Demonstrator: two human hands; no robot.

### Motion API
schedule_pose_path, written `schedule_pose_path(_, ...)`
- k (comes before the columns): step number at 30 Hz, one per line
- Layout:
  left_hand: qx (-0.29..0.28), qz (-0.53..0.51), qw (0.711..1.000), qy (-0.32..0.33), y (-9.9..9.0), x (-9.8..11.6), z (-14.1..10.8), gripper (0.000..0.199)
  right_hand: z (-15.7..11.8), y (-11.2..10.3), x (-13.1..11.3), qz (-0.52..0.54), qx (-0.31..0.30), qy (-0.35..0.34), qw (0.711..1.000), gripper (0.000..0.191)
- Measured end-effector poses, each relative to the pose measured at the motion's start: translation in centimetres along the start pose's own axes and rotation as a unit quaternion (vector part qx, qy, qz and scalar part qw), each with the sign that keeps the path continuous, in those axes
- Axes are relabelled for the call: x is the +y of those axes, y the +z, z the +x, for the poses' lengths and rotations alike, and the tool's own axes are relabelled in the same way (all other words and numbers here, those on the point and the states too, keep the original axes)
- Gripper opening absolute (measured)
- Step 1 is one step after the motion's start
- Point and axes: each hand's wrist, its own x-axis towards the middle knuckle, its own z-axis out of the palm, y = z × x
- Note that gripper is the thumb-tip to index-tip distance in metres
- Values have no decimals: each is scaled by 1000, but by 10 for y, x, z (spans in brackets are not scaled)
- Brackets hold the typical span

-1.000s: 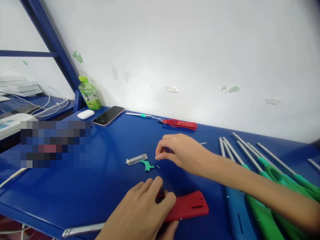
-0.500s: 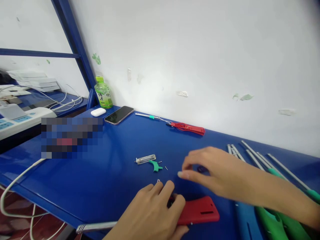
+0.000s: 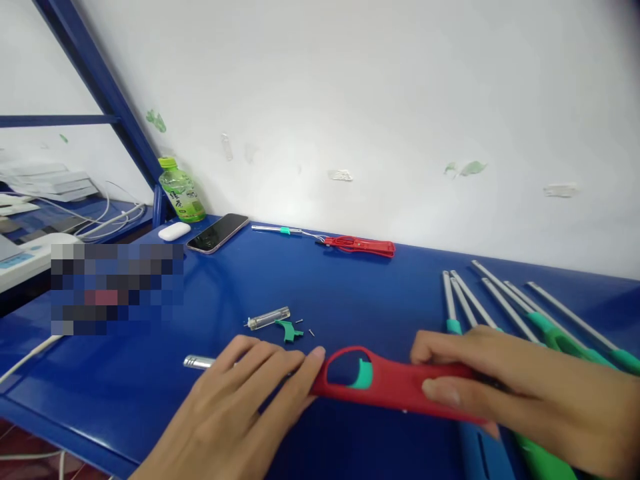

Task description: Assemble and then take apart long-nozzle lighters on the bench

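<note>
A red long-nozzle lighter (image 3: 395,383) with a green trigger is held level over the table between both hands. My left hand (image 3: 245,393) is closed around its front end by the metal tube, whose tip sticks out to the left. My right hand (image 3: 465,387) grips the rear of the red handle, thumb on the near side and fingers behind. Beyond my left hand lie a clear fuel cartridge (image 3: 269,319), a loose green trigger (image 3: 289,331) and two tiny screws (image 3: 311,333).
Several lighters with metal tubes (image 3: 505,303) and green or blue handles (image 3: 485,450) lie at the right. By the wall are an opened red lighter (image 3: 360,246), a phone (image 3: 219,233), a white case (image 3: 174,231) and a green bottle (image 3: 181,193). A power strip (image 3: 30,257) is far left.
My right hand has come down onto the lighter's handle. The lighter has been raised and its trigger opening now shows. The camera view has shifted, moving the background slightly left.
</note>
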Motion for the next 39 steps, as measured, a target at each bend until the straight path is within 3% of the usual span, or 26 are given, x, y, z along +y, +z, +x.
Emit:
schedule_pose_path(3,-5,-11,1000,3,-2,-5,0,28,9,-10,4,25,-26,-12,999,34)
schedule_pose_path(6,-19,-3,1000,11,-1,-4,-3,26,16,-5,9,1,9,-18,1000,36)
schedule_pose_path(12,0,-15,1000,-5,-5,1,3,28,5,28,27,-71,149,-20,986,43)
schedule_pose_path(16,9,-50,998,-29,-8,-2,11,35,3,43,32,-179,284,-104,936,42)
schedule_pose_path(18,7,-57,997,-47,-9,-5,11,34,5,44,32,-212,317,-148,913,38)
schedule_pose_path(22,-16,-65,994,-84,-14,-14,3,17,9,43,33,-231,314,-181,903,37)
schedule_pose_path(28,-78,-53,986,-139,-18,-13,-1,35,8,58,50,-299,278,-184,894,49)
schedule_pose_path(32,-127,-34,983,-126,-14,-5,-7,42,8,62,44,-343,257,-238,871,46)
schedule_pose_path(35,-123,-21,987,-103,-11,-1,-7,38,15,59,30,-335,261,-285,859,41)
schedule_pose_path(39,-124,-36,990,-65,-9,0,2,34,22,55,18,-329,266,-292,858,45)
